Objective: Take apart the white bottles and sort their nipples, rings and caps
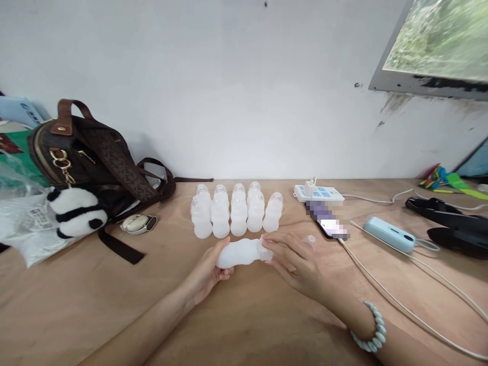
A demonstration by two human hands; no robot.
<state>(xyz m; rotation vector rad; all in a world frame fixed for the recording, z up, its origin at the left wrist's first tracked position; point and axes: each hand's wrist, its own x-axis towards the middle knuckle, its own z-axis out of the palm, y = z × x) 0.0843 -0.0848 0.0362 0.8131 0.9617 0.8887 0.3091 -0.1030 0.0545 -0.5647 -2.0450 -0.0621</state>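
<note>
Held sideways above the table (244, 320) is a frosted white plastic bottle (238, 253) with a wavy waist. My left hand (208, 272) is closed around its base. At the other end, the fingers of my right hand (295, 262) grip the bottle's neck, where a clear part shows between them. Whether that part is a separate cap is hard to tell. A small clear cap (310, 241) lies just beyond my right hand. Behind the held bottle, several similar white bottles (239, 213) with clear domed caps stand upright in rows.
On the left sit a brown backpack (114, 152), a panda plush (78, 211) and a computer mouse (134, 223). To the right lie a power strip (319, 193), a phone (326, 219), a blue power bank (389, 234) and a white cable (375, 277). A wall (229, 101) rises behind.
</note>
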